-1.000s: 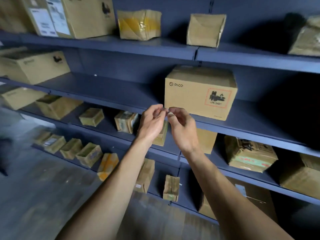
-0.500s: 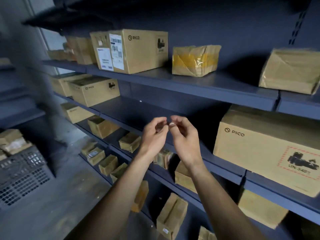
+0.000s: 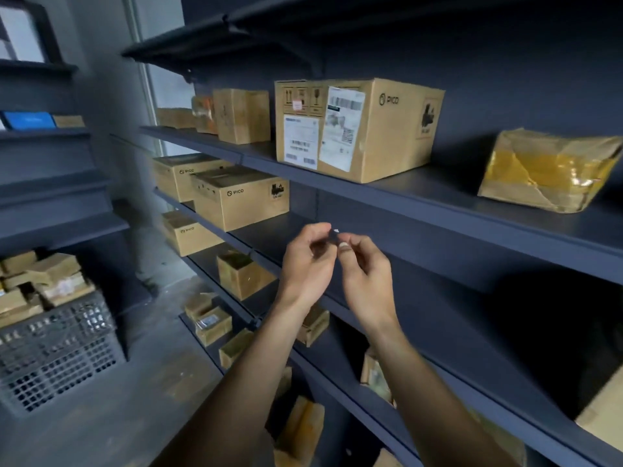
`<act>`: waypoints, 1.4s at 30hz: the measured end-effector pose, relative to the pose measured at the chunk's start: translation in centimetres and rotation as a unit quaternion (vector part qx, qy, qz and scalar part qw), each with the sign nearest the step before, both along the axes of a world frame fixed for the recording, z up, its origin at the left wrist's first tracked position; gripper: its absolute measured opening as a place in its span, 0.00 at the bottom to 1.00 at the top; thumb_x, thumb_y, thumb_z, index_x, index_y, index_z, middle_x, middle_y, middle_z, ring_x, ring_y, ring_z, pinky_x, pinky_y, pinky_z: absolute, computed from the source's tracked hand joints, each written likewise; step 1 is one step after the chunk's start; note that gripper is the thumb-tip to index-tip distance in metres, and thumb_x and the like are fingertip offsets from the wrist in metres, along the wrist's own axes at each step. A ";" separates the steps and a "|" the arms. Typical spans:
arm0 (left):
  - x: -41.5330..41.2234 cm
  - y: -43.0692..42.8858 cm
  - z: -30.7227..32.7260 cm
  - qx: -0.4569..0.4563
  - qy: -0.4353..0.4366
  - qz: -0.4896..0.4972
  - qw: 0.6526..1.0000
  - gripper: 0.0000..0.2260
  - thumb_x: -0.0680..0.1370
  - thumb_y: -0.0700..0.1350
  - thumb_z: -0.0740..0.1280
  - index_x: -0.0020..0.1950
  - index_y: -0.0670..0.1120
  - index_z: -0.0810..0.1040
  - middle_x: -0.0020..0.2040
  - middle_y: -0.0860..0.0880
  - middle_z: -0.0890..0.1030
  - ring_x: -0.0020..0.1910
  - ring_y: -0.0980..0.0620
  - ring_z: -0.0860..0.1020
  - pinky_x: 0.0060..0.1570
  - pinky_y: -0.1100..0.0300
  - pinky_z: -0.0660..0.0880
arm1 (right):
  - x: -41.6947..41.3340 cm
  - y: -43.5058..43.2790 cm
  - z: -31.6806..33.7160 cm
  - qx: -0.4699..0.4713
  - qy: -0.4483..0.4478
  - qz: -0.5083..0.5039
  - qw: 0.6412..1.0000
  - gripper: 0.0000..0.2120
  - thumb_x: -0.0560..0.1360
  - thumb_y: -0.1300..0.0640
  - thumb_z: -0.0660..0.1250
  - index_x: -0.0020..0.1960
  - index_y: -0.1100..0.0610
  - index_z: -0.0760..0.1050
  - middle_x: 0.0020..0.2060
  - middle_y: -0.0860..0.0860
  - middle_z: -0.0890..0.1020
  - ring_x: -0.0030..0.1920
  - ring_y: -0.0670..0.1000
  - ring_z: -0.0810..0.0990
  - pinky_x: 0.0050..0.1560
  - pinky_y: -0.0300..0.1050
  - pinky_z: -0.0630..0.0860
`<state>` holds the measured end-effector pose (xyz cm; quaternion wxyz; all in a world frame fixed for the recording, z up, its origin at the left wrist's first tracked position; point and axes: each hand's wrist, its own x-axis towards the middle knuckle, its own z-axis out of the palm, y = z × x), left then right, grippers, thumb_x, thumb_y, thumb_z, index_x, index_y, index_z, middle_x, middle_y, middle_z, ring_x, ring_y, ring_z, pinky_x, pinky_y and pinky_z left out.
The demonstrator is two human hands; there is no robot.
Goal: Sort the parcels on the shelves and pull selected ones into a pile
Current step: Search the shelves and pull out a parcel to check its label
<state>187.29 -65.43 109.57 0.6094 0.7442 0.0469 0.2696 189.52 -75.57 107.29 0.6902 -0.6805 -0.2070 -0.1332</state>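
Observation:
My left hand [image 3: 308, 264] and my right hand [image 3: 365, 278] are raised together in front of the dark blue shelves [image 3: 438, 210]. Their fingertips meet and pinch a tiny scrap [image 3: 335, 231], part white and part dark. Neither hand touches a parcel. Above them on the upper shelf stands a large PICO box [image 3: 387, 136] with shipping labels. To its right lies a crumpled parcel wrapped in yellow tape [image 3: 549, 170]. A smaller PICO box [image 3: 242, 200] sits on the shelf to the left of my hands.
Several small cardboard parcels [image 3: 241, 274] stand on the lower shelves. A dark plastic crate [image 3: 57, 355] piled with parcels [image 3: 43, 281] sits on the floor at the left. A second shelving unit [image 3: 50, 197] rises behind it. Grey floor runs between the units.
My view has swung left and upward along the shelves, bringing the labelled PICO box and the crate into sight. My hands have stayed together, fingertips touching.

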 end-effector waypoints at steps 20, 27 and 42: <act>12.6 35.0 2.7 -0.030 -0.009 -0.062 0.998 0.14 0.82 0.36 0.63 0.62 0.49 0.82 0.58 0.51 0.84 0.60 0.56 0.82 0.64 0.54 0.79 | 11.6 35.3 4.0 0.010 -0.026 -0.038 0.999 0.11 0.81 0.65 0.63 0.54 0.53 0.82 0.48 0.48 0.86 0.53 0.47 0.84 0.58 0.43 0.80; 21.5 41.8 7.5 0.006 -0.029 -0.087 0.996 0.12 0.85 0.41 0.61 0.58 0.57 0.79 0.55 0.56 0.82 0.56 0.60 0.80 0.58 0.63 0.79 | 22.4 42.7 8.1 0.039 -0.101 -0.077 0.991 0.11 0.79 0.64 0.66 0.58 0.54 0.82 0.49 0.46 0.85 0.52 0.43 0.83 0.55 0.40 0.79; 44.6 54.3 19.3 -0.114 0.023 -0.169 0.979 0.27 0.77 0.68 0.66 0.70 0.55 0.72 0.73 0.50 0.74 0.69 0.47 0.73 0.71 0.47 0.68 | 39.3 48.9 20.6 0.100 0.084 -0.269 0.954 0.19 0.82 0.38 0.63 0.57 0.55 0.76 0.44 0.47 0.78 0.43 0.46 0.76 0.42 0.43 0.70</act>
